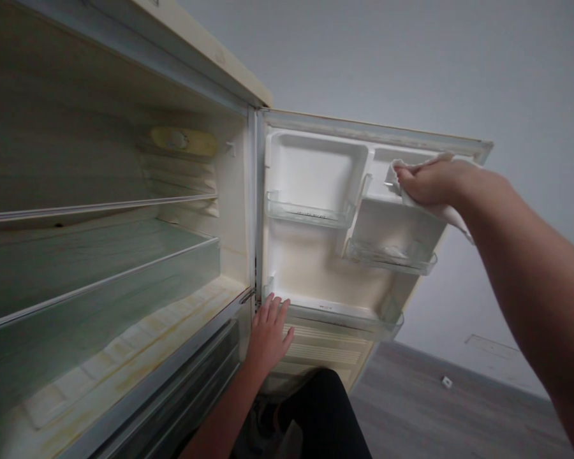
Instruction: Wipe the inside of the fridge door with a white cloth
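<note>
Right hand point(428, 182) presses a white cloth point(447, 213) into the fridge door's point(316, 268) upper compartment. Left hand point(268, 335), fingers spread, braces the door low. Best wiped with firm, flat pressure.

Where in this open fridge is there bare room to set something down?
Free: glass shelves inside; upper-left door bin; lower-right door bin. Taken: top-right door pocket, where the right hand presses a cloth; bottom door shelf's hinge end, under the left hand.

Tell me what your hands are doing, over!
Right hand presses white cloth on upper fridge door shelf. Left hand flat against door's bottom edge. Nothing blocking.
</note>
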The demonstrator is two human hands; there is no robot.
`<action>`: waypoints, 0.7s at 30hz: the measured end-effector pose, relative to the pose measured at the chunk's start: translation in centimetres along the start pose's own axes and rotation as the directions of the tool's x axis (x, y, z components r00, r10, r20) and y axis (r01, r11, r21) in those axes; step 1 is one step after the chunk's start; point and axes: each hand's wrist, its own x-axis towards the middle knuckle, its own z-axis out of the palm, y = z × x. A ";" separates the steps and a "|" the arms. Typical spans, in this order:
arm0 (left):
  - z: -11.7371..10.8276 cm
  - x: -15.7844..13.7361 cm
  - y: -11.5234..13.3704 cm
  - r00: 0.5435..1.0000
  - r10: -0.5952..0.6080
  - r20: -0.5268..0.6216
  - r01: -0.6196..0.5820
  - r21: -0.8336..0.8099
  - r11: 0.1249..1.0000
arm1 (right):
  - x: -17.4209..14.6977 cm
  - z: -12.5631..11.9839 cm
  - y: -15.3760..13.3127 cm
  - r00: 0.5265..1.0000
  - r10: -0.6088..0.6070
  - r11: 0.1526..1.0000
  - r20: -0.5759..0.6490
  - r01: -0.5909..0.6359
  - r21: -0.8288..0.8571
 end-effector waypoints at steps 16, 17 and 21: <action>-0.1 -0.2 -0.9 1.000 0.005 -0.019 -0.005 -0.001 1.000 | -1.6 -1.6 -2.6 0.944 -0.312 0.884 -0.107 0.330 0.332; -0.2 -0.2 -0.9 1.000 0.009 -0.020 -0.009 0.000 1.000 | -1.4 -1.6 -2.4 0.939 -0.331 0.895 -0.095 0.344 0.283; -0.5 -0.2 -1.0 1.000 0.015 -0.014 -0.015 -0.006 1.000 | -0.6 -2.0 -1.0 0.933 -0.359 0.912 0.019 0.346 0.222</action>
